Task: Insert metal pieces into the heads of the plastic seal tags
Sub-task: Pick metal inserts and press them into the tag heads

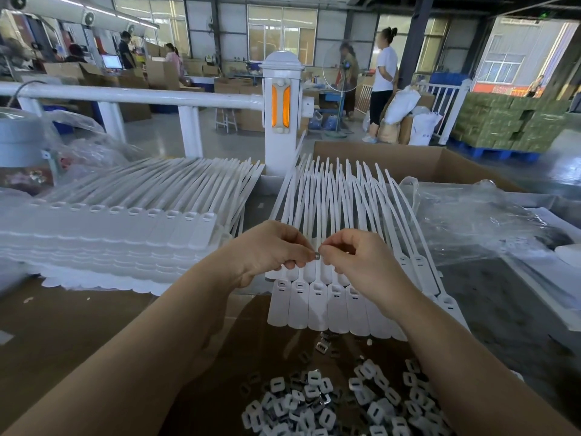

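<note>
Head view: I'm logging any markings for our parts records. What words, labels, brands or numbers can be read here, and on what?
None can be read.
White sack by the railing: faint bluish print, too small to read.
Red sign outside, far right: characters too blurred to read.
Seal tags under the hands: no print visible on their faces.
Metal pieces in the near pile: no markings visible.

No text, label, brand or number can be read anywhere in the view. The white sack (423, 129) on the floor carries a faint bluish mark, and the far red banner (500, 88) shows pale characters, but both are too small and blurred to make out. The monitor (111, 61) at the back is only a bright glow.
</note>
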